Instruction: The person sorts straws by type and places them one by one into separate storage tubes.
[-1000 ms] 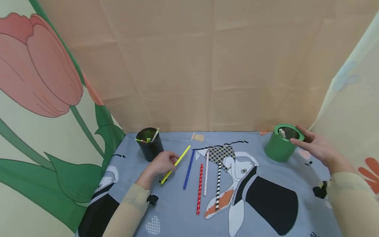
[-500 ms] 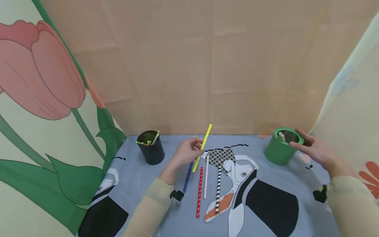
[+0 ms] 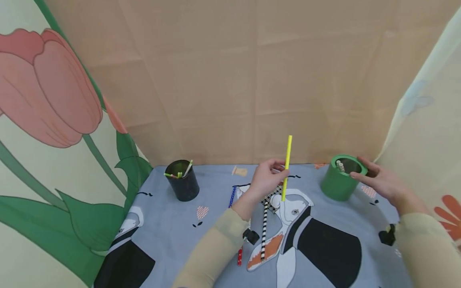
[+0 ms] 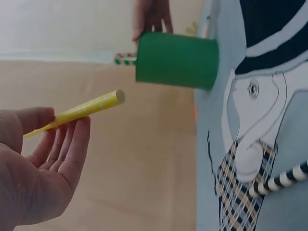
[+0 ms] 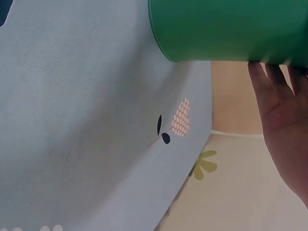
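My left hand (image 3: 268, 178) pinches a yellow paper straw (image 3: 287, 168) between thumb and fingers. The straw stands almost upright in the head view. White marks show along the yellow straw (image 4: 91, 107) in the left wrist view, its free end pointing toward the green cup (image 4: 175, 60). At the table's back right stands that green cup (image 3: 338, 185), several striped straws (image 3: 340, 165) leaning inside. My right hand (image 3: 387, 182) touches the cup's right side near the rim, thumb in front. In the right wrist view its fingers (image 5: 262, 84) lie fairly straight against the cup wall.
A black cup (image 3: 183, 187) with several green and white straws (image 3: 188, 168) stands back left. Lying on the blue rabbit-print cloth (image 3: 176, 244) are a black-and-white striped straw (image 3: 264, 228), a blue straw (image 3: 232, 197) and a red straw (image 3: 239, 257), partly behind my left arm.
My left hand has carried the yellow straw from beside the black cup rightward and up, turning it from slanted to nearly upright. My right hand has stayed at the green cup.
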The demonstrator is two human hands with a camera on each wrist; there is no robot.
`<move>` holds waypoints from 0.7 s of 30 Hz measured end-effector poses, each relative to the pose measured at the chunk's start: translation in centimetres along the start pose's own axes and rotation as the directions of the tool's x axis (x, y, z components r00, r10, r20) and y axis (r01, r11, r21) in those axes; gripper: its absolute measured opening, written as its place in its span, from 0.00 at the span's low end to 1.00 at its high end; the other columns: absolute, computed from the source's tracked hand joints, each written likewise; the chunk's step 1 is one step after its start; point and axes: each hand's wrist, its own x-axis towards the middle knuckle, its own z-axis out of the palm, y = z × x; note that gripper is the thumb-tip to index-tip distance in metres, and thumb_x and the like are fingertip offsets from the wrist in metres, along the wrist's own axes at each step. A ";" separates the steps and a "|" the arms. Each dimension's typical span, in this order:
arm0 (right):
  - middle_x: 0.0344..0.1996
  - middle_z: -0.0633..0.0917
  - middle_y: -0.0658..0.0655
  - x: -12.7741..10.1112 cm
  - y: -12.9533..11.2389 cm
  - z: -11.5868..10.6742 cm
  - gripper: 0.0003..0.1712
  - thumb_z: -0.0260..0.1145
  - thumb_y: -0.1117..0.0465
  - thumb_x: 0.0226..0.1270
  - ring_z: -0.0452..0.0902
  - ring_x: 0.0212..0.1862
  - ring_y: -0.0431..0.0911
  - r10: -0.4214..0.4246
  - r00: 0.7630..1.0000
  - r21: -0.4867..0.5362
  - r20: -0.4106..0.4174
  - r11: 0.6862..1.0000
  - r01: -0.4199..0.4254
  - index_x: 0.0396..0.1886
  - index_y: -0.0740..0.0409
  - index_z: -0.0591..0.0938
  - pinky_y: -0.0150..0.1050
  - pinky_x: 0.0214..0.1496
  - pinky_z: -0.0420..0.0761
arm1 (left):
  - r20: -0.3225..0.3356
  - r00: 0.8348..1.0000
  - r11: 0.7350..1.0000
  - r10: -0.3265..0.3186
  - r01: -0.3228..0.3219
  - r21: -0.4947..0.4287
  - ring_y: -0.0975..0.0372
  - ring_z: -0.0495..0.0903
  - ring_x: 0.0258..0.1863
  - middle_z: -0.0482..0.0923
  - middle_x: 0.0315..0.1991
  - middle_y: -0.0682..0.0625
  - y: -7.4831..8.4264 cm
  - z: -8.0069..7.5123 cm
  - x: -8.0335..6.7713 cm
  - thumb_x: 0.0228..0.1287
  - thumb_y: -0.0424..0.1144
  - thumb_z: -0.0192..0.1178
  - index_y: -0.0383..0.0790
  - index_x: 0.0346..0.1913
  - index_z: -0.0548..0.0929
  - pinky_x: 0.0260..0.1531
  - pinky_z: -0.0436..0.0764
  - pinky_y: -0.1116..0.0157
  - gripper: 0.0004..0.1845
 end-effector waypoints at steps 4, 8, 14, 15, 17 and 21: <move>0.76 0.55 0.88 0.0 -0.1 0.1 0.58 0.61 0.33 0.80 0.54 0.74 0.83 0.001 1.000 0.007 0.002 1.000 -0.001 0.89 0.48 0.37 0.78 0.64 0.66 | -0.035 0.999 0.994 -0.010 0.007 -0.108 0.65 0.85 0.32 0.84 0.37 0.54 -0.2 2.6 1.0 0.71 0.28 0.70 0.35 0.54 0.88 0.38 0.91 0.55 0.12; 0.76 0.54 0.88 0.1 0.0 0.0 0.57 0.60 0.34 0.81 0.53 0.74 0.83 -0.002 1.000 0.021 0.005 1.000 0.002 0.88 0.48 0.36 0.78 0.64 0.66 | -0.107 0.992 0.981 -0.062 0.041 -0.189 0.63 0.86 0.30 0.86 0.36 0.51 -0.1 5.1 2.0 0.69 0.26 0.71 0.36 0.49 0.89 0.37 0.91 0.59 0.09; 0.75 0.56 0.88 0.1 0.0 0.1 0.59 0.60 0.31 0.79 0.54 0.74 0.82 0.015 1.000 0.007 -0.002 1.000 -0.015 0.89 0.47 0.36 0.78 0.63 0.67 | -0.157 0.986 0.996 -0.059 0.047 -0.078 0.67 0.85 0.29 0.88 0.36 0.50 -0.2 8.2 3.4 0.67 0.26 0.73 0.38 0.45 0.90 0.32 0.88 0.68 0.08; 0.76 0.56 0.88 0.1 0.0 0.2 0.59 0.60 0.30 0.78 0.54 0.74 0.82 0.018 1.000 0.006 -0.004 1.000 -0.018 0.89 0.47 0.36 0.79 0.63 0.67 | -0.151 0.988 0.999 -0.039 0.033 -0.037 0.69 0.84 0.29 0.88 0.36 0.51 -0.4 8.4 3.6 0.67 0.27 0.73 0.38 0.46 0.90 0.32 0.88 0.69 0.08; 0.76 0.56 0.87 0.2 -0.1 0.2 0.60 0.60 0.29 0.77 0.54 0.75 0.82 0.028 1.000 0.007 -0.003 1.000 -0.028 0.89 0.46 0.36 0.79 0.63 0.67 | -0.144 0.990 0.998 0.007 0.002 0.065 0.71 0.83 0.30 0.87 0.35 0.55 -0.6 8.9 4.0 0.68 0.30 0.74 0.40 0.47 0.90 0.32 0.85 0.73 0.08; 0.76 0.56 0.87 0.0 -0.1 0.3 0.59 0.60 0.30 0.78 0.54 0.75 0.82 0.029 1.000 0.017 -0.004 0.999 -0.029 0.89 0.46 0.37 0.79 0.63 0.67 | -0.123 0.989 0.980 0.081 -0.057 0.193 0.74 0.81 0.32 0.85 0.33 0.61 -0.9 9.6 4.9 0.70 0.34 0.73 0.42 0.48 0.90 0.33 0.82 0.76 0.07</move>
